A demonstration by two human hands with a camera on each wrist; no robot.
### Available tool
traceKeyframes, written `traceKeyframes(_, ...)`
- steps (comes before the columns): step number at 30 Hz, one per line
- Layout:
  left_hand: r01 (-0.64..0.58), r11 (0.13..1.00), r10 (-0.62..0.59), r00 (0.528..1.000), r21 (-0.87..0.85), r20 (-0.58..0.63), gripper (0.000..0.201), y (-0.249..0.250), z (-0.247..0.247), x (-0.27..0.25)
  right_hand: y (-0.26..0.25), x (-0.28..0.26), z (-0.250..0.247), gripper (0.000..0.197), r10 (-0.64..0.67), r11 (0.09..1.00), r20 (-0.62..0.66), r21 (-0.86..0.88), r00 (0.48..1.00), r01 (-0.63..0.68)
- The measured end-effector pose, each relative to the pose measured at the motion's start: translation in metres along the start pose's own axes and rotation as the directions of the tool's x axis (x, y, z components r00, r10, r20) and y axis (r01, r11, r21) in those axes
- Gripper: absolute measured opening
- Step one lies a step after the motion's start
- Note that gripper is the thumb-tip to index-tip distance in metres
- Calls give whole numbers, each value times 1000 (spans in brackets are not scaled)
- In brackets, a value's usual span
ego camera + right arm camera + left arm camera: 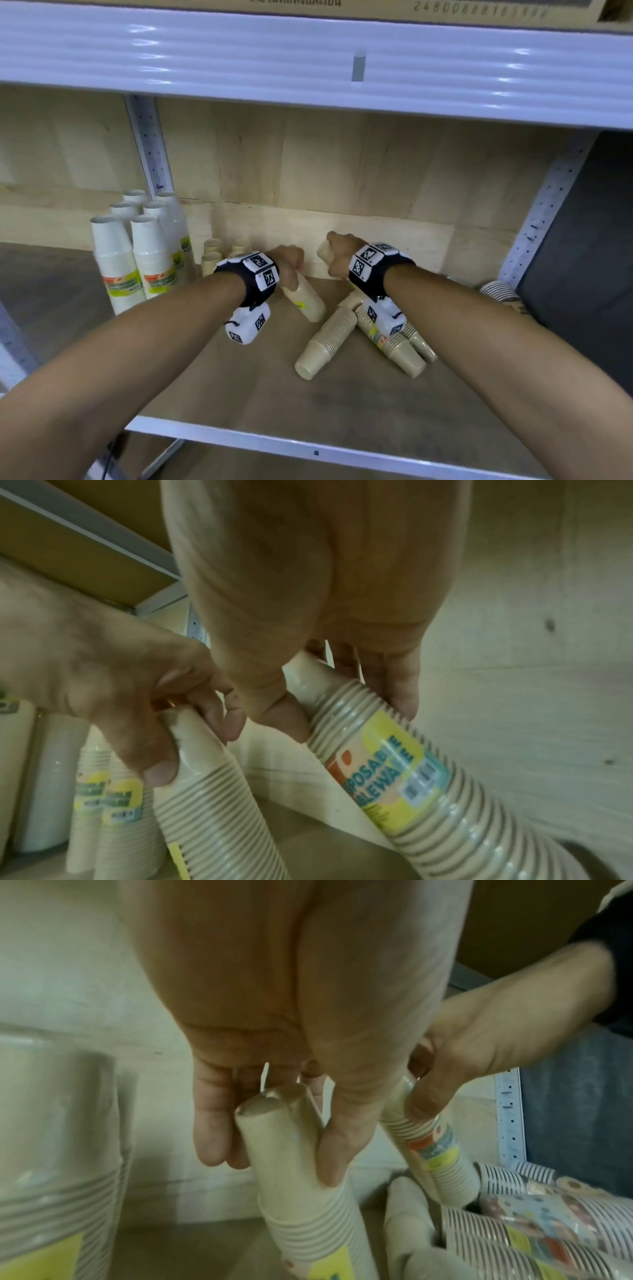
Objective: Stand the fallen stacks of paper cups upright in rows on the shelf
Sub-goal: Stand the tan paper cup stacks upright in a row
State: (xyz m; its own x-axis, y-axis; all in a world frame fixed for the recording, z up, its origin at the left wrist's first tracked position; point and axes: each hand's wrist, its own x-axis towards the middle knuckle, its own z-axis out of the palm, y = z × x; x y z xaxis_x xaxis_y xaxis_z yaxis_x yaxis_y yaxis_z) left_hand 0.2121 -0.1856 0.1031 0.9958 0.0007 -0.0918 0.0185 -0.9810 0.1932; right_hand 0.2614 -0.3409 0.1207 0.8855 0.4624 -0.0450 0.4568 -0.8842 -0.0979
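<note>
The left hand (pixel 289 262) is curling its fingers and thumb round the narrow end of a tilted beige stack of wrapped paper cups (pixel 305 301), while the right hand (pixel 339 255) is gripping a second tilted beige cup stack (pixel 394 764), both leaning above the wooden shelf (pixel 257 387).

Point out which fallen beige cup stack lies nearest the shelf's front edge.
The untouched beige stack lying slantwise, its closed bottom end toward the front edge of the shelf. The other fallen stacks lie farther back, and each hand grips one.

Upright stacks (pixel 137 253) left of fallen stacks (pixel 359 335)
</note>
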Motion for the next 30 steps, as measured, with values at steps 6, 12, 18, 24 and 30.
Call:
traceKeyframes(6, 40, 999, -40, 999, -23, -34, 37, -8, -30, -6, -20, 1, -9, 40, 32, 979, -96, 202, 995, -12)
traceKeyframes(12, 62, 998, -64, 993, -20, -104, 32, -18, -32, -6, -37, 5, 10, 48, 24, 965, -93, 264, 995, 1)
traceKeyframes(18, 47, 999, -50, 994, -25, -97, 23, -17, -18, -1, -44, 10, 28, 68, 59, 951, -4, 304, 998, -55)
traceKeyframes(24, 26, 1000, -25, 992, 7, -123, 40, -16, -10, 1, -41, 12, 36, 69, 74, 943, 43, 323, 996, -84)
traceKeyframes(30, 33, 997, -37, 998, -69, -52, 49, -20, -23, 3, -40, 10, 23, 58, 74, 928, 6, 366, 997, -71)
